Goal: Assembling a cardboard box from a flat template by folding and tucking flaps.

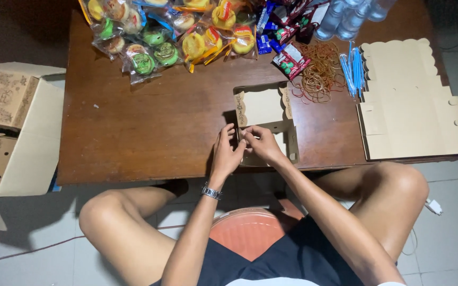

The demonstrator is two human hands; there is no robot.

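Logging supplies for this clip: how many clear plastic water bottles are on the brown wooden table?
3, lying together at the table's far right edge: clear plastic water bottles at left, middle and right. The frame cuts them off, so more may lie hidden beyond.

The person is sitting with both knees spread wide, bare legs bending out to the left and right, and both forearms are reaching forward and away from the body. The left hand (226, 150) is lying a little to the left, its back facing up, fingers curling forward and its thumb angling toward the right. A metal watch (211, 191) is sitting on the left wrist. The right hand (261, 143) is coming in from the near right, its forearm crossing diagonally, fingers bending inward and pinching. The two hands are touching at the fingertips, close together near the middle. Both arms are bare to above the elbow.
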